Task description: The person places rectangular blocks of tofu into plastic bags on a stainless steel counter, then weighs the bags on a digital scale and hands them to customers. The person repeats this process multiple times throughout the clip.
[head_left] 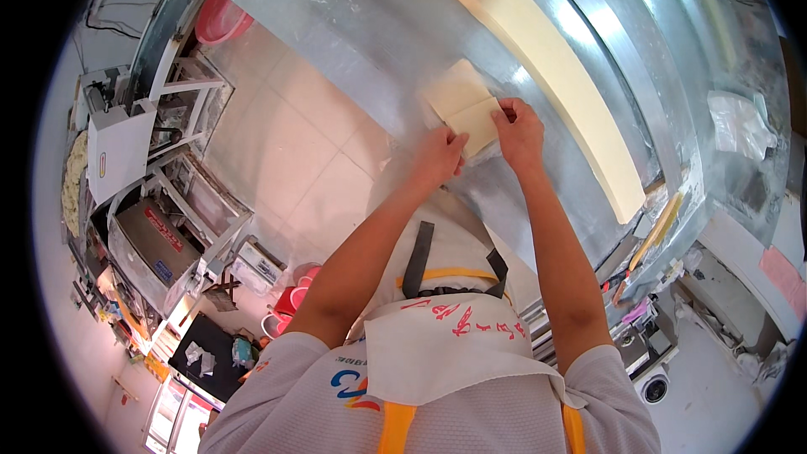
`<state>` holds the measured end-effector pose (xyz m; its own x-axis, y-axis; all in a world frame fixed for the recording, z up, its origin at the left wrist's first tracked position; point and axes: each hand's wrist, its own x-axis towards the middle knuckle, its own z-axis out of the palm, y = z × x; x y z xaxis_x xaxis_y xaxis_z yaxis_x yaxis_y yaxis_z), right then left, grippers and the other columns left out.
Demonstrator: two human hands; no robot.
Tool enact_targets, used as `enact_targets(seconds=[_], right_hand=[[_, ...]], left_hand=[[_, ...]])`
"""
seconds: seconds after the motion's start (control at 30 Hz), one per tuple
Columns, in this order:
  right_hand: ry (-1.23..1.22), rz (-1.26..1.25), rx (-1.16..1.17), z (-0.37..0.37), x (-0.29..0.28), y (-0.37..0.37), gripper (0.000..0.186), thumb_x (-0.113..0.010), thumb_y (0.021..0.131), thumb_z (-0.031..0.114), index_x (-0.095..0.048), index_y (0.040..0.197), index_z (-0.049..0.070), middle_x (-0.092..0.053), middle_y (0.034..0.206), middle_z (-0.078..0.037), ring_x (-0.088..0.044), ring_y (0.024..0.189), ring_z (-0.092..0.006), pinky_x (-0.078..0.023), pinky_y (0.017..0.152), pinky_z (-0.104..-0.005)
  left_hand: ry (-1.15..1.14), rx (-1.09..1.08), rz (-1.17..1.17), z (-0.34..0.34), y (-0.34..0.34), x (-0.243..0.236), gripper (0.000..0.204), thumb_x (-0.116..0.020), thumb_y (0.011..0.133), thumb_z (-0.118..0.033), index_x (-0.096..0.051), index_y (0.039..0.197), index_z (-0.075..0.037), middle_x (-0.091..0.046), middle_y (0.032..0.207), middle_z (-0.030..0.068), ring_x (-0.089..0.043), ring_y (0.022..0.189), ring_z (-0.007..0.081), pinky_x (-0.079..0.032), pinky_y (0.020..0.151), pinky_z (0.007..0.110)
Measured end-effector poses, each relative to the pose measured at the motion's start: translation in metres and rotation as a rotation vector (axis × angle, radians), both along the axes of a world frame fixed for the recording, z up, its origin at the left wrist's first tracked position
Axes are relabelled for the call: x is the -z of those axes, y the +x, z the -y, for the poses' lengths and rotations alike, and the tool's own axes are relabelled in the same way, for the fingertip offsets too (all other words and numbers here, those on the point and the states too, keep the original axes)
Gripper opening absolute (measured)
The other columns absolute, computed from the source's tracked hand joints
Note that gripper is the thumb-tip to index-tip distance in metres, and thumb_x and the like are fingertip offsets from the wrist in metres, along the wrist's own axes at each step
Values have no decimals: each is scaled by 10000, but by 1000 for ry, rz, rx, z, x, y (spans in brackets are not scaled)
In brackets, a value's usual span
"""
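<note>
A: Pale cream, flat rectangular dough sheet [465,106], lying on the steel worktop.

B: Near end folded over itself; both hands' fingertips press its near edge. Far half lies flat, corners squared.

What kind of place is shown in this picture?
Probably a small food workshop, perhaps a bakery or noodle kitchen. Both hands, left hand and right hand, fold a pale dough sheet on a steel worktable beside a long dough slab. A roller machine stands on the tiled floor.
</note>
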<state>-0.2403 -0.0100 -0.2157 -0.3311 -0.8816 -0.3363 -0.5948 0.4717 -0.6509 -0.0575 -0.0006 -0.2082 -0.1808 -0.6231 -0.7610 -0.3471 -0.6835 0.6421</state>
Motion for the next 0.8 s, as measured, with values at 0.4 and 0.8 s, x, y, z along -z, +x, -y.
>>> enact_targets(seconds=[0.4,0.8], right_hand=[[-307,-247,-246,23,8,21,180,-643,979,125,-736,1055,-9,-754,1079,-185,-658,1027,-409,-508,926,-497],[-305,-156,-33,33,10,27,63,-780,869,119,-788,914,75,-710,876,-122,-655,910,-340,-531,819,-456]], left_hand=[[-250,67,107,12,21,25,437,-557,1058,-364,-685,935,35,-716,753,130,-680,564,192,-548,559,353],[-217,-31,89,19,17,22,454,-577,1064,-349,-710,862,35,-704,682,100,-647,554,158,-525,555,337]])
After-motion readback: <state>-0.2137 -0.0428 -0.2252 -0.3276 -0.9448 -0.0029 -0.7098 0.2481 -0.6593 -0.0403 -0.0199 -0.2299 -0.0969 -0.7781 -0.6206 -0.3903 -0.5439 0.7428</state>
